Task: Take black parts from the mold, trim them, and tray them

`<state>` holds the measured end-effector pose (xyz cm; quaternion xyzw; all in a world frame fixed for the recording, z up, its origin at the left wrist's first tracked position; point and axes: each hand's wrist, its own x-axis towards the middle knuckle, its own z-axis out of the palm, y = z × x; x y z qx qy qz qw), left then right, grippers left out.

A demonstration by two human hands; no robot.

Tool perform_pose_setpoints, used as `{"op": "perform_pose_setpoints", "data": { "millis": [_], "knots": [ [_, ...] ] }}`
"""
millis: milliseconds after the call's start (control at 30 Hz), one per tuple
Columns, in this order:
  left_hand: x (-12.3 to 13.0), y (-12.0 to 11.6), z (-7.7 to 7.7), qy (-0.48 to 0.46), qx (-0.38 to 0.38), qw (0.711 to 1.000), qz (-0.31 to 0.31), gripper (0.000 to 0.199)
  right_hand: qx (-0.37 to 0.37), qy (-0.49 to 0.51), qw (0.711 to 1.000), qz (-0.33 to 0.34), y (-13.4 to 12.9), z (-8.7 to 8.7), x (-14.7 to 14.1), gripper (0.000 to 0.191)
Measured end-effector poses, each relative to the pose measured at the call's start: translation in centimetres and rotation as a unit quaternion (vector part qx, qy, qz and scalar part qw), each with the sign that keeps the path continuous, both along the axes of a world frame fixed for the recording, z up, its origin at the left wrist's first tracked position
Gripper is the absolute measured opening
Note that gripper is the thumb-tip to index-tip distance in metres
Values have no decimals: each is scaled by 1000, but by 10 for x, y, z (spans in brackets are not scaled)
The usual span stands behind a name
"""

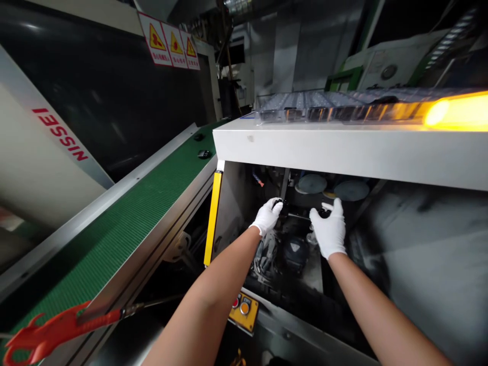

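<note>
Inside a machine's open bay (232, 213), under its white housing (343, 152), the gloved left hand (267, 216) pinches a small black part (281, 204) between thumb and fingers. The gloved right hand (330, 229) closes on another black part (324, 213) near it. Both parts are above dark machinery (295, 256). A green conveyor belt (125, 223) runs along the left.

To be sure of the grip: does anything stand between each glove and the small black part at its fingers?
Nothing visible does: the left glove and its black part, and the right glove and its black part, sit directly together, though the parts are small and shadowed.
</note>
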<state>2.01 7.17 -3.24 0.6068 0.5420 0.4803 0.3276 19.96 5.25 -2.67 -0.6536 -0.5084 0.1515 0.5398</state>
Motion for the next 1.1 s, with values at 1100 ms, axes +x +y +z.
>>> {"op": "perform_pose_setpoints", "data": {
  "millis": [1100],
  "knots": [
    [-22, -45, 9, -126, -15, 992, 21, 40, 104, -154, 973, 133, -57, -1, -77, 48]
  ]
}}
